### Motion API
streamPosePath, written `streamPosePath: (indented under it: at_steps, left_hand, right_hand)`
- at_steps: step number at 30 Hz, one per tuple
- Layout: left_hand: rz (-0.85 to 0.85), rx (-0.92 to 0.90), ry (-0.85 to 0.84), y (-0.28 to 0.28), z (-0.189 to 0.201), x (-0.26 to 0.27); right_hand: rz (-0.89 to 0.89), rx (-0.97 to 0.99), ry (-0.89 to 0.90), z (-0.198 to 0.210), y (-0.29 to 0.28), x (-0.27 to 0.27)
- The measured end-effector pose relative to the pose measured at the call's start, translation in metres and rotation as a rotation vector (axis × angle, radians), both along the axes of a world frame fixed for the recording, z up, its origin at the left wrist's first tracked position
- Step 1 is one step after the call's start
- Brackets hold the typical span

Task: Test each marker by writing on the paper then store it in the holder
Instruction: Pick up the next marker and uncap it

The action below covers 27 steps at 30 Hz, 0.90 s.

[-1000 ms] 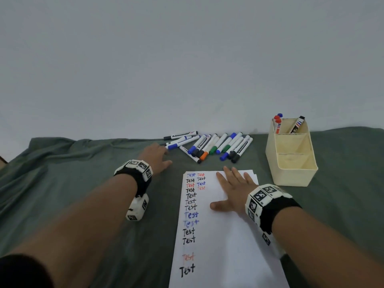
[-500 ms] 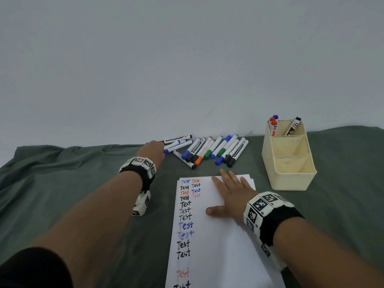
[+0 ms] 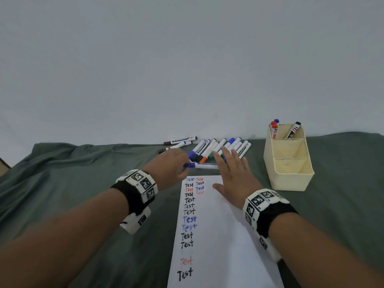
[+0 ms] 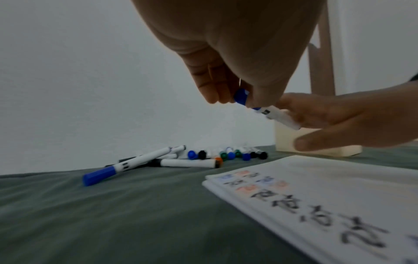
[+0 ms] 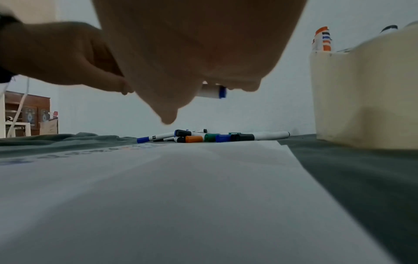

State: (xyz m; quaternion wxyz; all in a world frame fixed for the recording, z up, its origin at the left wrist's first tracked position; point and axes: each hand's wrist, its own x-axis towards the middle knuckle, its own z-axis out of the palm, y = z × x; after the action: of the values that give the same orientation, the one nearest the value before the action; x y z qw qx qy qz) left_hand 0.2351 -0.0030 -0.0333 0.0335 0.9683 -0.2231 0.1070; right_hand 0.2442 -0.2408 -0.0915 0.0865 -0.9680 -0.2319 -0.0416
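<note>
My left hand (image 3: 184,166) pinches the blue cap of a white-barrelled marker (image 3: 202,165) and holds it level just beyond the top edge of the paper (image 3: 224,235). In the left wrist view the left hand (image 4: 237,100) has its fingertips on the cap, and the marker (image 4: 279,117) slopes down toward my right hand (image 4: 300,128). The right hand (image 3: 225,161) reaches over the barrel with its fingers extended and its thumb spread. The marker's blue tail end (image 5: 220,92) shows past the right palm. Several loose markers (image 3: 220,147) lie by the wall. The cream holder (image 3: 291,179) stands to the right.
The holder's far compartment has three markers (image 3: 274,129) standing in it; its two nearer compartments look bare. Columns of "Test" fill the paper's left side. A green cloth (image 3: 93,235) covers the surface. The wall rises straight behind the marker pile.
My left hand took a blue marker from the pile and drew it back to the paper's top edge. My right hand left the paper and moved forward to the marker.
</note>
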Motion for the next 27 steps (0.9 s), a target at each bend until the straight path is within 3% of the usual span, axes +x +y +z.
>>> streamPosePath:
  at_steps: [3, 7, 11, 14, 17, 23, 27]
  left_hand:
    - [-0.054, -0.026, 0.021, -0.021, 0.0, -0.012]
    - [-0.02, -0.09, 0.047, -0.041, -0.009, -0.017]
    - [0.073, 0.219, 0.126, -0.051, -0.014, -0.011]
    - [0.127, 0.146, 0.3, -0.047, -0.014, -0.01]
    - [0.178, 0.119, 0.364, -0.034, -0.014, -0.011]
    - [0.293, -0.141, 0.365, 0.012, -0.037, -0.019]
    - [0.403, -0.109, 0.322, 0.053, -0.042, -0.02]
  right_hand:
    - [-0.02, -0.067, -0.065, 0.007, 0.005, 0.001]
    - [-0.063, -0.032, 0.032, 0.013, 0.007, 0.0]
    - [0.005, -0.052, 0.045, 0.014, 0.007, 0.0]
    - [0.057, -0.051, 0.137, 0.017, 0.007, -0.001]
    - [0.084, -0.005, 0.22, 0.023, 0.01, -0.004]
    - [0.033, 0.038, 0.296, 0.032, 0.003, -0.012]
    - [0.03, 0.032, 0.344, 0.037, 0.004, -0.015]
